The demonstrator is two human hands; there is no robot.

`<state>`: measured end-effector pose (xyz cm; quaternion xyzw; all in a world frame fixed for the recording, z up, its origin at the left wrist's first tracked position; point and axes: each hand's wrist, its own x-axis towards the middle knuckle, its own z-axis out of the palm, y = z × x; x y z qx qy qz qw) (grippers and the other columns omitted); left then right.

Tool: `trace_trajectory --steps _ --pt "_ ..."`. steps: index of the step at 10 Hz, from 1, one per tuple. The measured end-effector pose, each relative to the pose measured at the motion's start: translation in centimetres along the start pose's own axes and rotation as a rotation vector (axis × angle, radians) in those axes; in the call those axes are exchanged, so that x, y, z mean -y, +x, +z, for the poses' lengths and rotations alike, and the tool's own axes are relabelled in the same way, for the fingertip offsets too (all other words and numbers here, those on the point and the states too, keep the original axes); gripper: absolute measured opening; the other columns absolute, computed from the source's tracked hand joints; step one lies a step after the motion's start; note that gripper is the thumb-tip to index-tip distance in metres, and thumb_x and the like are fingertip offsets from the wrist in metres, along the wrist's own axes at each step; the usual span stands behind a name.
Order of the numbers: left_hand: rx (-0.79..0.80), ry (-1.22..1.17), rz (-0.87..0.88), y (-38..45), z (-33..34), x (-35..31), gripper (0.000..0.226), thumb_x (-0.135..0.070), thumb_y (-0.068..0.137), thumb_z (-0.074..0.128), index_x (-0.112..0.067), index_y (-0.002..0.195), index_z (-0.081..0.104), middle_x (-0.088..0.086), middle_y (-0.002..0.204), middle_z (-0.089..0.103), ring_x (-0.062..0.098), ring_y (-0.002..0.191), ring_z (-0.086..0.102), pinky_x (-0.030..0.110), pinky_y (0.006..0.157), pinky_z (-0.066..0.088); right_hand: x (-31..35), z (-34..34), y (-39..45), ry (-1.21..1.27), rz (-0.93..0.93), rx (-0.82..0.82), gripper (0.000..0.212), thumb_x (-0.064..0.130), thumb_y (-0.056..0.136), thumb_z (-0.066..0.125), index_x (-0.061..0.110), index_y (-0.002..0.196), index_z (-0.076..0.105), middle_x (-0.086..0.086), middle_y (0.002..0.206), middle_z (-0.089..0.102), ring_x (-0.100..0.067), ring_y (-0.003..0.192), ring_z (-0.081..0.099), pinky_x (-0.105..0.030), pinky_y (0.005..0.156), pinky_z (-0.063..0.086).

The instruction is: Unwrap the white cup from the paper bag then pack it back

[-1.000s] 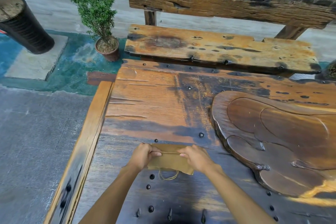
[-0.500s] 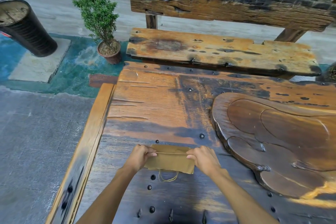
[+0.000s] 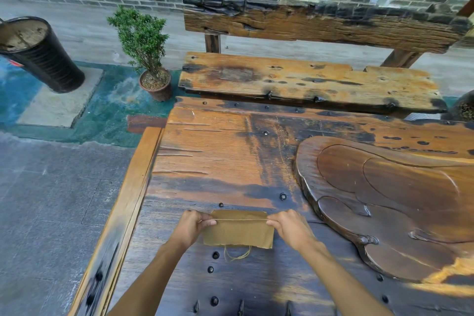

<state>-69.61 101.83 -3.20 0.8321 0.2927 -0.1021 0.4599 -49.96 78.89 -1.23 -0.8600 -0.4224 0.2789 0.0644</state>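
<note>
Brown paper bag (image 3: pixel 238 232) is laid flat on the tabletop (image 3: pixel 210 161), near the front edge and closer to the left edge than the right. A thin string (image 3: pixel 241 219) is stretched taut across the bag's upper part, just below its far rim. The string's left end is pinched by the left hand (image 3: pixel 191 228), thumb and fingers pressed together at the bag's left side. The right end is pinched by the right hand (image 3: pixel 291 229) at the bag's right side, fingers closed on it. Both forearms are extended in from the front edge. A loose loop of twine (image 3: pixel 237 255) is seen lying on the wood, touching the bag's near edge.

No white cup is seen; whether it sits inside the bag cannot be told.

A carved wooden tea tray (image 3: pixel 384 200) is set on the right half of the tabletop, just beside the right hand, not touching it. Beyond the far edge a weathered bench (image 3: pixel 307 82) is placed. On the floor past the far left corner a small potted shrub (image 3: pixel 146 46) is stood upright, with a dark ribbed bin (image 3: pixel 38 54) well apart to its left.
</note>
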Motion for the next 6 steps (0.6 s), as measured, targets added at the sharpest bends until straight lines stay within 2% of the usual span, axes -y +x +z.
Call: trace_trajectory --steps 1,2,3,4,5,6 --pt "-0.014 0.031 -0.005 -0.5 -0.1 -0.1 0.026 -0.031 0.093 0.060 -0.013 0.101 0.077 -0.004 0.101 0.077 0.009 0.095 0.069 0.027 0.084 0.051 -0.4 0.3 -0.2 0.063 -0.022 0.016 0.031 0.032 0.103 0.044 0.017 0.097 0.070 -0.006 0.099 0.074 -0.029 0.103 0.062 -0.037 0.079 0.043" --pt "-0.077 0.070 -0.001 -1.1 0.0 -0.4 0.025 -0.031 0.094 0.058 -0.016 0.102 0.076 -0.006 0.103 0.076 0.007 0.092 0.066 0.015 0.075 0.049 -0.3 0.1 -0.5 0.077 -0.018 0.038 0.032 0.032 0.104 0.043 0.019 0.116 0.070 -0.003 0.116 0.072 -0.025 0.113 0.058 -0.035 0.092 0.045" --pt "-0.126 0.085 0.014 -1.5 0.2 -0.3 0.025 -0.032 0.094 0.059 -0.017 0.108 0.073 -0.007 0.110 0.073 0.004 0.097 0.062 0.004 0.073 0.040 -0.3 0.0 -0.9 0.069 -0.026 0.029 0.036 0.035 0.103 0.045 0.020 0.131 0.063 -0.001 0.129 0.067 -0.021 0.123 0.054 -0.033 0.103 0.043" --pt "-0.170 0.135 0.037 -1.9 0.3 -0.4 0.032 -0.040 0.095 0.053 -0.019 0.113 0.070 -0.005 0.114 0.070 0.011 0.108 0.061 0.019 0.086 0.046 0.0 -0.2 -1.6 0.086 -0.007 0.030 0.039 0.037 0.102 0.045 0.022 0.136 0.057 0.000 0.132 0.064 -0.020 0.127 0.050 -0.033 0.104 0.041" --pt "-0.281 0.176 0.117 -2.6 0.6 -0.5 0.045 -0.051 0.095 0.040 -0.023 0.115 0.067 -0.009 0.119 0.066 0.009 0.112 0.058 0.025 0.092 0.047 0.1 -0.3 -2.3 0.117 -0.019 -0.077 0.038 0.039 0.102 0.043 0.025 0.135 0.056 0.003 0.130 0.064 -0.018 0.127 0.049 -0.032 0.102 0.041" --pt "-0.383 0.230 0.176 -3.3 1.0 -0.9 0.043 -0.054 0.096 0.034 -0.033 0.121 0.062 -0.014 0.126 0.059 0.007 0.119 0.054 0.033 0.097 0.048 0.6 -0.8 -3.0 0.040 -0.037 -0.214 0.041 0.045 0.103 0.037 0.032 0.138 0.052 0.011 0.135 0.059 -0.013 0.132 0.044 -0.033 0.103 0.037"
